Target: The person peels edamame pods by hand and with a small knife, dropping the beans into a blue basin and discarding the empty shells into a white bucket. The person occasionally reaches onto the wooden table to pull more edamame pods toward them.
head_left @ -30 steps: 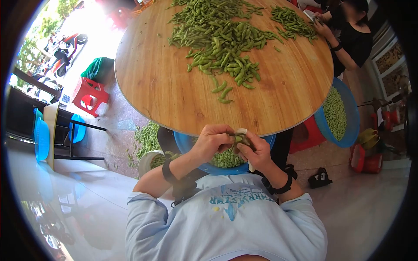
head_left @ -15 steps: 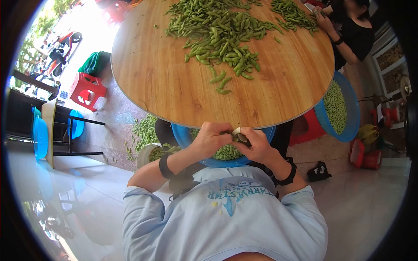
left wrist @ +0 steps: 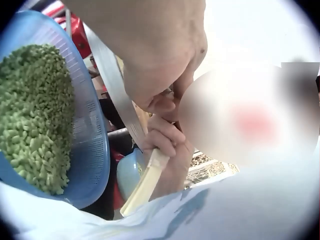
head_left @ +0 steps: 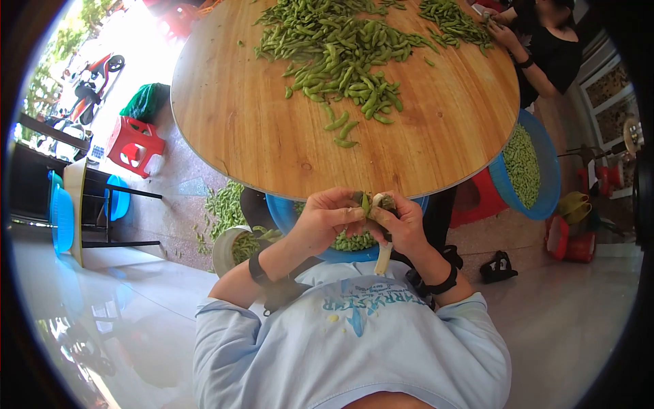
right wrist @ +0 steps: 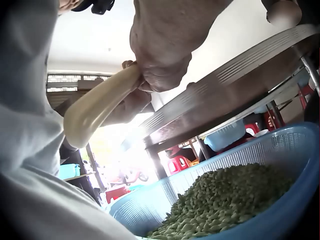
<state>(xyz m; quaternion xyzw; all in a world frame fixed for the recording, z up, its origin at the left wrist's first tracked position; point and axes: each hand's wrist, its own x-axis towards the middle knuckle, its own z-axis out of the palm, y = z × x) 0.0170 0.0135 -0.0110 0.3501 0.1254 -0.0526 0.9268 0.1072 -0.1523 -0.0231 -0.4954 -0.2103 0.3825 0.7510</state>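
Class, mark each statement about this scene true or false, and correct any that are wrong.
1. The right hand holds a tool with a pale handle. True.
2. The left hand lies flat on the table. False: it pinches a green pod in front of the near edge.
3. Loose green beans fill part of a blue basin. True.
4. The large heap of pods is on the half of the table nearest the person's lap. False: it lies mostly on the far half.
5. The stool left of the table is yellow. False: it is red.
6. Another person in a black top is by the table. True.
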